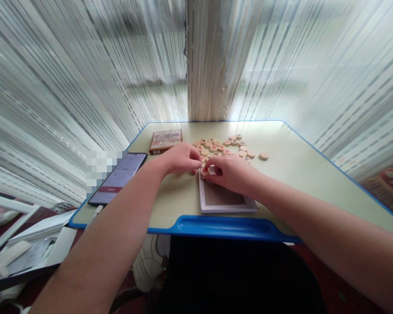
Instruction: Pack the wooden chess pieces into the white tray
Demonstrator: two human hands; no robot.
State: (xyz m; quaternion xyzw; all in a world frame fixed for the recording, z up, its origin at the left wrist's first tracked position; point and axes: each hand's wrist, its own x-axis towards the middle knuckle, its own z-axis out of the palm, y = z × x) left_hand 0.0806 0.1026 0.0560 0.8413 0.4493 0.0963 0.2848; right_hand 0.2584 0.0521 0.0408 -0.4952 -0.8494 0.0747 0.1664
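Observation:
My right hand (232, 173) reaches over a shallow white box tray (229, 211), its thumb and fingers closed on a round wooden Chinese chess piece (205, 172) with a red character, at the tray's far left corner. Just left of it, my left hand (182, 158) has its fingers curled together, fingertips close to the tray's edge and the piece. Whatever those fingers may hold is hidden. Beyond both hands lies a loose spread of Chinese chess pieces (214, 148), some showing red or dark characters, others blank. A single blank piece (263, 156) rests apart on the right.
A printed box (165, 140) lies at the back left of the pale, blue-edged table (301, 174). At the left edge, a phone (119, 176) shows a running timer, with a white cable (97, 212) plugged in. Striped curtains (150, 56) hang behind the table.

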